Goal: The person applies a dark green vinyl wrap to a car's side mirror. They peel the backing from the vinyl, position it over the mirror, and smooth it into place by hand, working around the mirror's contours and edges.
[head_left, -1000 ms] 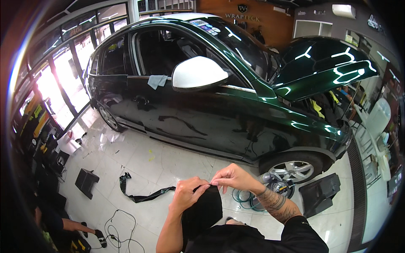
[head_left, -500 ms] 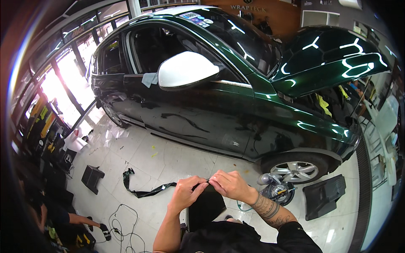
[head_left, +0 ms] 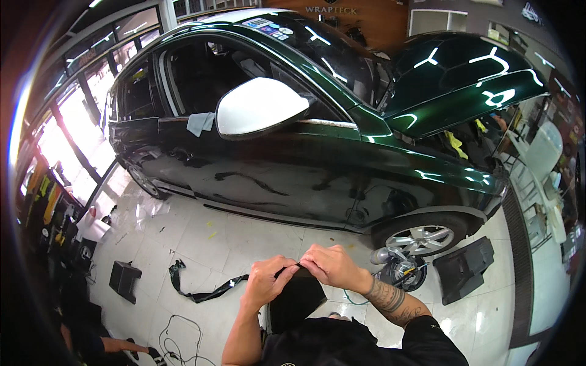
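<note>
My left hand (head_left: 267, 279) and my right hand (head_left: 329, 266) are close together in front of my body, fingertips nearly meeting. Both pinch a thin strip of dark, glossy film (head_left: 210, 295). Its long loose end trails leftward from my left hand, curving and twisting. Only a small part shows between my fingers; the rest of the grip is hidden. Beyond my hands stands a dark green car (head_left: 293, 177), side on, with its hood (head_left: 452, 79) raised. The car's side mirror (head_left: 262, 108) is white. A light blue cloth (head_left: 200, 124) hangs at the window sill beside it.
Dark plastic panels lie on the floor at left (head_left: 125, 280) and right (head_left: 464, 270). A round machine (head_left: 406, 271) stands by the front wheel (head_left: 422, 240). Cables (head_left: 180, 341) coil at lower left, near another person's leg (head_left: 122, 345). Shelving and equipment line the left side.
My view has shifted slightly, so the car and floor items sit a little further left. My hands stay almost in place, still pinching the film strip.
</note>
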`<act>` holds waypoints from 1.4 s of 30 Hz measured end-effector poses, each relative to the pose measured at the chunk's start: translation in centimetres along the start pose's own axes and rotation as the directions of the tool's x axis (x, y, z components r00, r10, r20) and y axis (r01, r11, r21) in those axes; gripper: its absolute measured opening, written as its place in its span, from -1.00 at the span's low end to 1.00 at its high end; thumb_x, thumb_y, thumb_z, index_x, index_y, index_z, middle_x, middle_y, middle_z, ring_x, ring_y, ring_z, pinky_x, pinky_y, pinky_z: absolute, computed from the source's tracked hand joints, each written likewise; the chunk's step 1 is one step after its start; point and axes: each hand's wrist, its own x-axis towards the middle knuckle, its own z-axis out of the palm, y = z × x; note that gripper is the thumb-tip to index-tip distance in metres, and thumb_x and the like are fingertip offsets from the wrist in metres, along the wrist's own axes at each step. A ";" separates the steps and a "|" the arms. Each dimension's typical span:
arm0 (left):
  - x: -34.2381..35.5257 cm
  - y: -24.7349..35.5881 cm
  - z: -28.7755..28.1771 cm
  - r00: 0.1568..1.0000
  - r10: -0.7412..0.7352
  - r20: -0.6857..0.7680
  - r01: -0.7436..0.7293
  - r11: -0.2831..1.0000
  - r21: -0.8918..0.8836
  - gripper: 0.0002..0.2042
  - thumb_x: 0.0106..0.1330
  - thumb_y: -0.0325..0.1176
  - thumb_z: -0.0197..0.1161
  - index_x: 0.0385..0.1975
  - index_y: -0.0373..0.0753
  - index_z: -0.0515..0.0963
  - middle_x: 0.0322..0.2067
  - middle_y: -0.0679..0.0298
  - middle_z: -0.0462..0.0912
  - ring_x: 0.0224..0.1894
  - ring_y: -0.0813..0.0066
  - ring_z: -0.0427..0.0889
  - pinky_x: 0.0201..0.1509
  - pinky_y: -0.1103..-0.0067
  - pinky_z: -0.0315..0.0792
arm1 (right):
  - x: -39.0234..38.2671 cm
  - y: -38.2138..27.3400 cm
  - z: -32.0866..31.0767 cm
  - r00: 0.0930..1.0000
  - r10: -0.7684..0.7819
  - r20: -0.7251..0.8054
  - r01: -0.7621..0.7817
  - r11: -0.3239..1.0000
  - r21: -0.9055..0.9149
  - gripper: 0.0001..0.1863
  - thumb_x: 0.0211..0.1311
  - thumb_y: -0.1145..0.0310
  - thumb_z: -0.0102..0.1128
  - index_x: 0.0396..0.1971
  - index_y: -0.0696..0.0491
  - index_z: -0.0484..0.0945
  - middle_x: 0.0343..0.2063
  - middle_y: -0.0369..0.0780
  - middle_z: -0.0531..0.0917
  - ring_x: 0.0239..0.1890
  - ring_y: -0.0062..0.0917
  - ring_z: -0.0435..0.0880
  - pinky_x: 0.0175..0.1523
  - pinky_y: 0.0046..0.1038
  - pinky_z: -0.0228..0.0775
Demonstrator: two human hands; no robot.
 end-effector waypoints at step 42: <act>0.6 -10.2 -15.5 0.955 0.248 0.163 -0.141 0.862 -0.488 -0.87 0.04 -0.62 0.43 -0.41 -0.30 0.69 -0.46 0.21 0.72 -0.43 0.39 0.70 -0.36 0.57 0.52 | 9.3 -3.5 11.6 0.559 0.498 0.663 -0.717 -0.112 0.688 -0.82 0.26 0.46 0.31 -0.29 0.31 0.65 -0.42 -0.12 0.70 -0.36 -0.37 0.78 -0.25 -0.54 0.67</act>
